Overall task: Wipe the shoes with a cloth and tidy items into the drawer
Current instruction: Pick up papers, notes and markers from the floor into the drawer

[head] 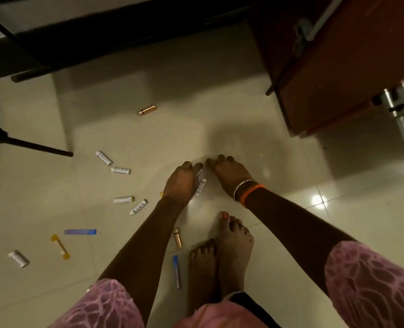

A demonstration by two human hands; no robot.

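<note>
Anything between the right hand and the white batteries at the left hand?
Nothing visible. The right hand is down at the floor, fingertips almost meeting the left hand. The left hand already holds white batteries; only bare tile lies between the two hands.
</note>
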